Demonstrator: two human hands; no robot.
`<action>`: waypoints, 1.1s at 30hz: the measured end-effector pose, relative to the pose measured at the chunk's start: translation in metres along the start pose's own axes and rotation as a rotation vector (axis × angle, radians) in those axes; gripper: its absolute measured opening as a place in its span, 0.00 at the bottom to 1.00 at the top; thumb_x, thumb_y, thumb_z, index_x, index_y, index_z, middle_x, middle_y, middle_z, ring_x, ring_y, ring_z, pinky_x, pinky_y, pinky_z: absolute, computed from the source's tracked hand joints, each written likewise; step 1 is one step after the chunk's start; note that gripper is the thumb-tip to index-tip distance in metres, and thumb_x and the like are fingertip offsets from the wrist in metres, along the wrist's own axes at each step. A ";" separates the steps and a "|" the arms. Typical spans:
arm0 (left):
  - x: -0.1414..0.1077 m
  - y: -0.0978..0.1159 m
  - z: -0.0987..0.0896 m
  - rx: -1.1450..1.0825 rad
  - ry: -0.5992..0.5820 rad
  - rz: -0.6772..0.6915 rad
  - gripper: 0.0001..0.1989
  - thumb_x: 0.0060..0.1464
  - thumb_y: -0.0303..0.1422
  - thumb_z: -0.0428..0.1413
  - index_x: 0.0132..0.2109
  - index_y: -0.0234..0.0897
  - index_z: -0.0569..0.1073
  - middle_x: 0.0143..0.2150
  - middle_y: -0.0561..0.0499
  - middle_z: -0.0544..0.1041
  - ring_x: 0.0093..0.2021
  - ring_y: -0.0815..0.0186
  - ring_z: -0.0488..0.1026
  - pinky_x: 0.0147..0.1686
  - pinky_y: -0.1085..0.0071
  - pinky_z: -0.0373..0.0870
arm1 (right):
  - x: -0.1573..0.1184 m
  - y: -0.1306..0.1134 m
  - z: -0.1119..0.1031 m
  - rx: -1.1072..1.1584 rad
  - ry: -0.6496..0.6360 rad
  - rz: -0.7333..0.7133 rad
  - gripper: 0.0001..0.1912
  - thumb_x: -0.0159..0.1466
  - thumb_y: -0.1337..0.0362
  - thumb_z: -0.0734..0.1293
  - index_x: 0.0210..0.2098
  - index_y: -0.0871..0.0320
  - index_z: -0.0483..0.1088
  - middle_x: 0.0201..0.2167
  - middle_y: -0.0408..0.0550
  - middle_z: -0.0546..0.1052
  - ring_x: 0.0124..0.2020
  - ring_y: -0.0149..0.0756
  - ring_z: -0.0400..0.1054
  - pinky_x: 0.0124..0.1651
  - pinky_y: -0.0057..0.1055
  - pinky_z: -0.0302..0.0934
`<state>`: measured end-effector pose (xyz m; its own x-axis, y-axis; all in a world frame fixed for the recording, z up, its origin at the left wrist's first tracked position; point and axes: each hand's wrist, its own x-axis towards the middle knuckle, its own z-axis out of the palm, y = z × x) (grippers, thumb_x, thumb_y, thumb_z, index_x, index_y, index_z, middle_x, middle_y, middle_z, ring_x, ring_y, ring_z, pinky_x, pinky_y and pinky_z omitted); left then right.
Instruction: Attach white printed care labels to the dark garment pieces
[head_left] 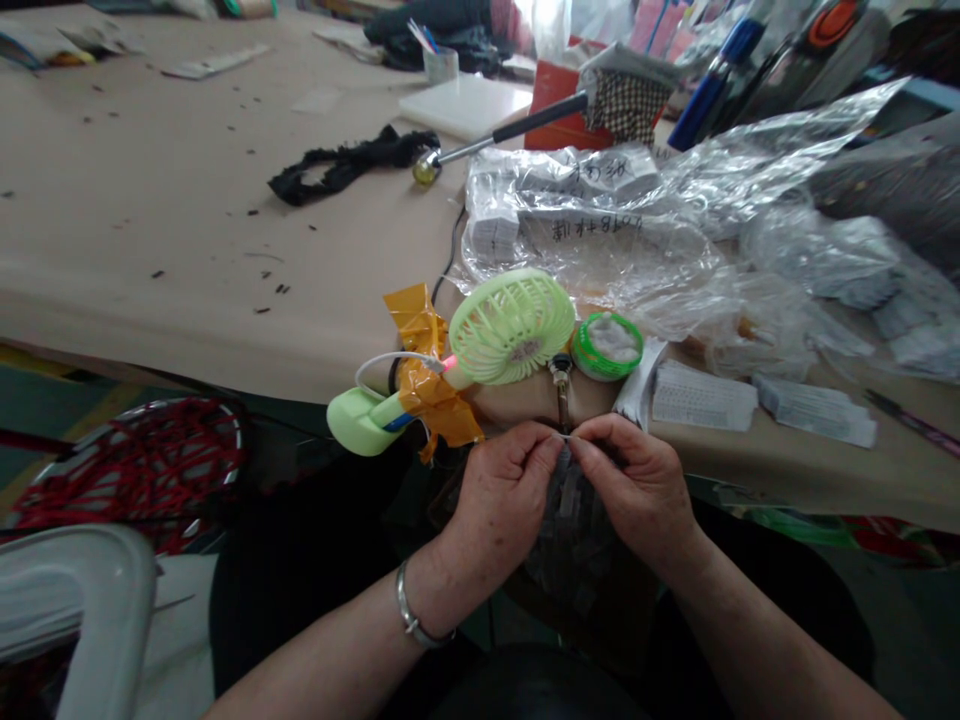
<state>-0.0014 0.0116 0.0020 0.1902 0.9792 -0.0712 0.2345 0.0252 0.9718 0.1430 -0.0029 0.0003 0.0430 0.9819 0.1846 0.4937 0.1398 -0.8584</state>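
Note:
My left hand [510,490] and my right hand [634,490] meet at the table's front edge, thumbs and forefingers pinched together. Between the fingertips is a thin, small white strip [566,436], its kind too small to make out. Just beyond the fingers a short metal rod with a dark knob [560,372] sticks out at the edge. A green round tub [606,346] with white fluffy filling stands behind my right hand. Stacks of small printed paper labels [701,397] lie to its right. Below the hands hangs a clear bag [574,520] with pale pieces in it.
A light green handheld fan [514,325] is taped to the edge with orange tape [442,400]. Plastic-wrapped label bundles [592,215] lie behind it. Further back are a metal rod with a dark grip [540,120] and black cloth [345,165]. A red-wrapped stool [142,470] stands at left.

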 end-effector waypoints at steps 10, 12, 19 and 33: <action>-0.012 -0.008 -0.002 -0.019 -0.044 -0.019 0.09 0.56 0.31 0.52 0.34 0.36 0.77 0.30 0.52 0.79 0.31 0.67 0.73 0.33 0.74 0.68 | -0.026 0.001 -0.030 -0.160 -0.042 -0.180 0.04 0.64 0.68 0.64 0.37 0.56 0.71 0.30 0.43 0.76 0.31 0.30 0.71 0.35 0.25 0.66; -0.012 -0.019 0.000 -0.012 -0.032 -0.027 0.10 0.55 0.31 0.53 0.41 0.36 0.77 0.39 0.49 0.81 0.39 0.64 0.75 0.41 0.71 0.69 | -0.026 0.008 -0.044 -0.326 0.067 -0.303 0.04 0.63 0.69 0.64 0.37 0.57 0.71 0.32 0.45 0.75 0.33 0.31 0.70 0.38 0.27 0.66; -0.016 -0.047 0.012 0.054 -0.052 -0.124 0.12 0.53 0.32 0.54 0.43 0.37 0.77 0.44 0.46 0.80 0.46 0.58 0.75 0.48 0.64 0.67 | -0.014 0.040 -0.056 -0.799 0.205 -0.486 0.15 0.61 0.68 0.67 0.48 0.60 0.69 0.45 0.55 0.74 0.50 0.50 0.64 0.53 0.49 0.59; -0.011 0.007 0.050 -0.869 -0.350 -0.563 0.12 0.56 0.38 0.55 0.38 0.32 0.75 0.32 0.46 0.78 0.32 0.65 0.74 0.35 0.69 0.70 | -0.040 0.024 -0.069 -0.500 0.140 -0.617 0.08 0.60 0.74 0.67 0.38 0.58 0.73 0.39 0.50 0.77 0.47 0.45 0.66 0.51 0.49 0.59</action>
<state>0.0462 -0.0087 -0.0014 0.5595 0.6743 -0.4819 -0.3537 0.7201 0.5969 0.2131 -0.0477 0.0048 -0.2721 0.7170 0.6418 0.7928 0.5450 -0.2728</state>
